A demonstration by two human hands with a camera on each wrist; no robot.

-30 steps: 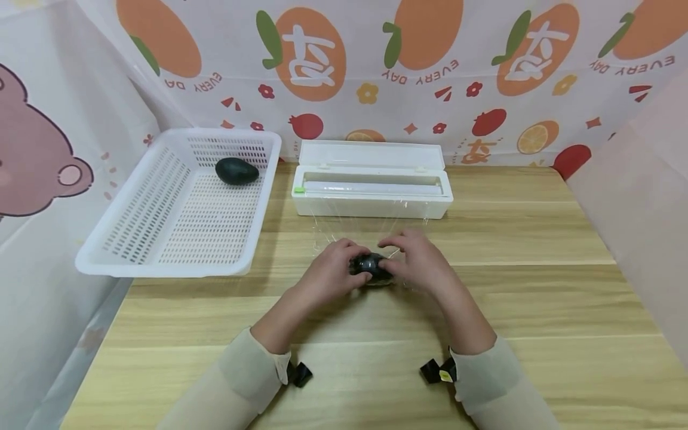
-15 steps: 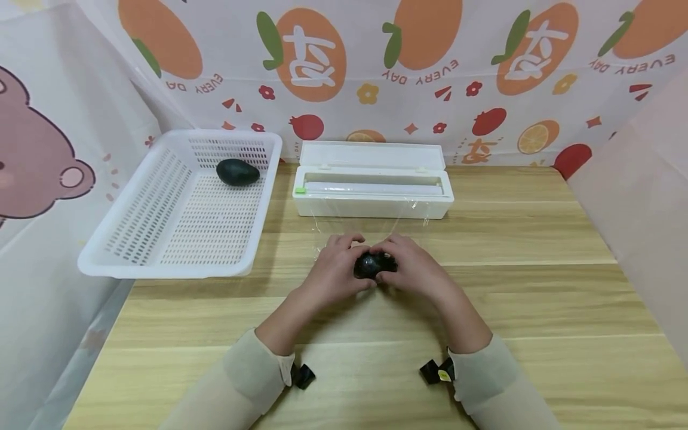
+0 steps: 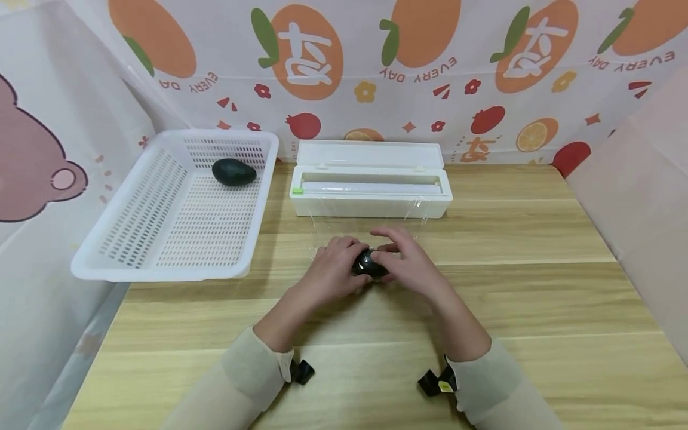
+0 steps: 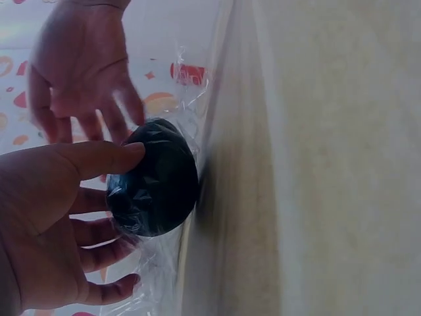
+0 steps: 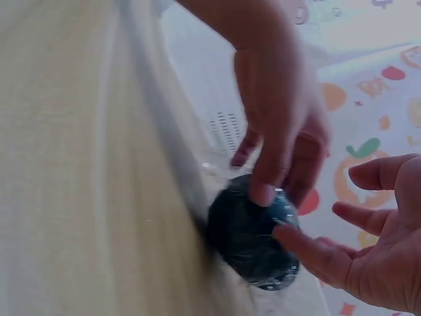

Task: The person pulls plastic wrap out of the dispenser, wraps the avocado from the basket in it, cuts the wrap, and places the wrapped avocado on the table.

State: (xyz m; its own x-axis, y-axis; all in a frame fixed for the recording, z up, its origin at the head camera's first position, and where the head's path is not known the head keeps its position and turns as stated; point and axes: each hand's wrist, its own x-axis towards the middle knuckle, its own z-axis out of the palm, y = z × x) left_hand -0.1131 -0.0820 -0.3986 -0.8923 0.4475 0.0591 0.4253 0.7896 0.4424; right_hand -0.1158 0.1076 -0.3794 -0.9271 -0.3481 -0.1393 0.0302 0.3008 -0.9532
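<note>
"So, what would help this wrapping go well?"

"Probably a steady hold from the left hand (image 3: 335,266), while the right hand (image 3: 405,263) smooths the clear film (image 4: 154,280) snug. Creases show over the dark fruit (image 4: 158,184), so pressing them outward, lightly, seems wise. A sheet of film also reaches back to the white box (image 3: 371,207); a hard pull could tear it or drag the box."

"And where is the fruit among the fingers?"

"Between the two hands, low over the tabletop (image 3: 537,292); whether it touches the wood, I can't tell. The left hand grips it, thumb on the near face, fingers behind. The right hand's fingers are spread, with nothing in their grasp; one tip appears to touch the fruit's right side. How firmly, the views don't show."
</note>
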